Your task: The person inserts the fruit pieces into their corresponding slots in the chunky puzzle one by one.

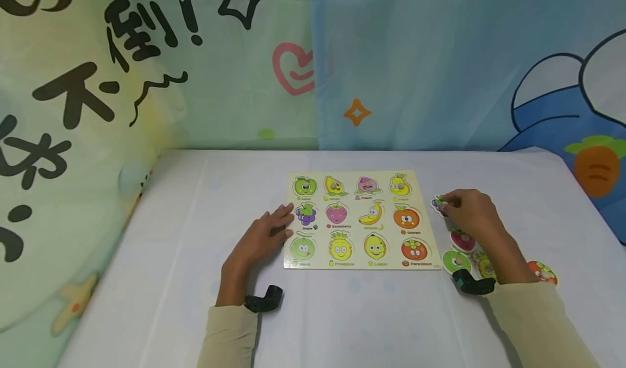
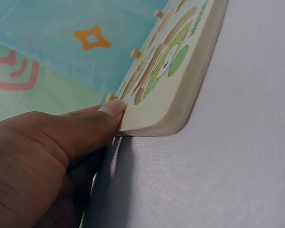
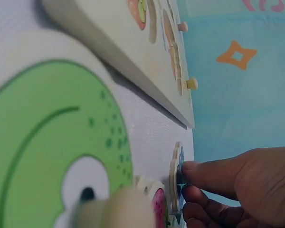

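A wooden fruit puzzle board (image 1: 352,254) lies on the white table. My left hand (image 1: 259,237) is at the board's left edge, fingers fairly straight, fingertips touching it. In the left wrist view the thumb (image 2: 92,121) presses beside the board's corner, near the green melon picture (image 2: 164,69). To the right of the board, my right hand (image 1: 474,213) pinches a grape puzzle piece (image 1: 437,205) between thumb and fingers. The right wrist view shows this piece (image 3: 173,178) standing on edge, its front partly hidden by the fingers.
Near the right forearm lie a strawberry-like pink piece (image 1: 462,241), a green melon piece (image 1: 456,260), a pineapple piece (image 1: 483,263) and a persimmon piece (image 1: 543,272). Small knobs (image 2: 135,53) stand up from the board. A printed cloth (image 1: 415,58) hangs behind the table.
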A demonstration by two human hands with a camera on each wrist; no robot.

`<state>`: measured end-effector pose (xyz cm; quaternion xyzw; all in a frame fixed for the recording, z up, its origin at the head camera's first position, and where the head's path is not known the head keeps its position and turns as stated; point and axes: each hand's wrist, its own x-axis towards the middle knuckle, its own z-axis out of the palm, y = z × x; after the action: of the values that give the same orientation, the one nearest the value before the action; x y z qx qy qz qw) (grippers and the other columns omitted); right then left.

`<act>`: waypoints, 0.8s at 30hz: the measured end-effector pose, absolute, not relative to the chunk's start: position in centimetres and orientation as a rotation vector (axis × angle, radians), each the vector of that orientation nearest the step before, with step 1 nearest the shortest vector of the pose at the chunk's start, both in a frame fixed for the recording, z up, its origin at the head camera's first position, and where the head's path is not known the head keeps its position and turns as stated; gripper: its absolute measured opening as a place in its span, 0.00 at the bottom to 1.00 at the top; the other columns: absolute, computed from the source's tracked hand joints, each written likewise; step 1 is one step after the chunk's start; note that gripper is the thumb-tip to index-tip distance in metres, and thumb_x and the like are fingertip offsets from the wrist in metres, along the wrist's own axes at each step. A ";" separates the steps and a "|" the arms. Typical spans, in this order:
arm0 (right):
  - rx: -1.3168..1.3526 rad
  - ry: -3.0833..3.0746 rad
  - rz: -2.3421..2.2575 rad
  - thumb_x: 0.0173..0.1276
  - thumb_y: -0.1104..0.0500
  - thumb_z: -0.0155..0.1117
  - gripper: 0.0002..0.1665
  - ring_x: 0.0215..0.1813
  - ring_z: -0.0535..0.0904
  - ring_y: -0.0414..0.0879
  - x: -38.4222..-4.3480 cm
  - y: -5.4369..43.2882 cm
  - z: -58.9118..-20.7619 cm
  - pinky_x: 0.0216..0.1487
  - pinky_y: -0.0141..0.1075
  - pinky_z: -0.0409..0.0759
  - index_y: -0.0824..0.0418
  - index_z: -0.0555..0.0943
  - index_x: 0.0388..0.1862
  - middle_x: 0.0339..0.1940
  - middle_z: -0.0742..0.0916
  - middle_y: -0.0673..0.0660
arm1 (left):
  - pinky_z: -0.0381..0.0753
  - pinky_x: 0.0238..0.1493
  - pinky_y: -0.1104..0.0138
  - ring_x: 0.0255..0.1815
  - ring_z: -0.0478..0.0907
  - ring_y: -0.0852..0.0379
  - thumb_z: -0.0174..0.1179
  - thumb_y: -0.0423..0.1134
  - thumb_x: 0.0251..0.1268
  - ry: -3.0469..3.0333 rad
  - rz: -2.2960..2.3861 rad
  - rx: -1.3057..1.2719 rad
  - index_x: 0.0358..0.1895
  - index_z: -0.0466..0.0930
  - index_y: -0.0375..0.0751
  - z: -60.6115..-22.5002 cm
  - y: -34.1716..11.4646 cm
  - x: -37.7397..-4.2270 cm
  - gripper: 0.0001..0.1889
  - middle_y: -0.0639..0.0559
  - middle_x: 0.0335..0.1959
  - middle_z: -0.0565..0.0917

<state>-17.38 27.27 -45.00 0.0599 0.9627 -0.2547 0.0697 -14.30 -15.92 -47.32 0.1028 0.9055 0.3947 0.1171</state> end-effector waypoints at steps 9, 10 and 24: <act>0.199 3.010 -0.883 0.71 0.58 0.59 0.17 0.40 0.76 0.57 -17.7 26.6 -45.3 0.33 0.45 0.75 0.71 0.81 0.47 0.40 0.83 0.67 | 0.47 0.76 0.56 0.75 0.51 0.62 0.61 0.39 0.68 2.652 1.158 0.304 0.67 0.73 0.47 -47.5 -16.0 -14.3 0.24 0.68 0.71 0.63; 0.201 3.012 -0.916 0.71 0.56 0.59 0.17 0.39 0.76 0.57 -17.9 26.5 -45.5 0.32 0.43 0.75 0.70 0.82 0.46 0.40 0.84 0.67 | 0.47 0.76 0.56 0.75 0.51 0.62 0.61 0.39 0.68 2.653 1.158 0.311 0.67 0.73 0.47 -47.5 -16.0 -14.3 0.24 0.68 0.71 0.63; 0.104 2.890 -1.278 0.68 0.47 0.64 0.20 0.45 0.79 0.53 -19.0 22.9 -46.2 0.41 0.40 0.76 0.62 0.85 0.47 0.43 0.86 0.61 | 0.46 0.76 0.59 0.75 0.52 0.63 0.61 0.38 0.68 2.656 1.137 0.360 0.66 0.73 0.44 -47.5 -16.1 -14.6 0.24 0.66 0.71 0.63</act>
<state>-19.01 22.88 -46.17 0.0328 0.9140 -0.4042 -0.0101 -14.58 -16.14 -47.47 0.1229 0.9062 0.3879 0.1149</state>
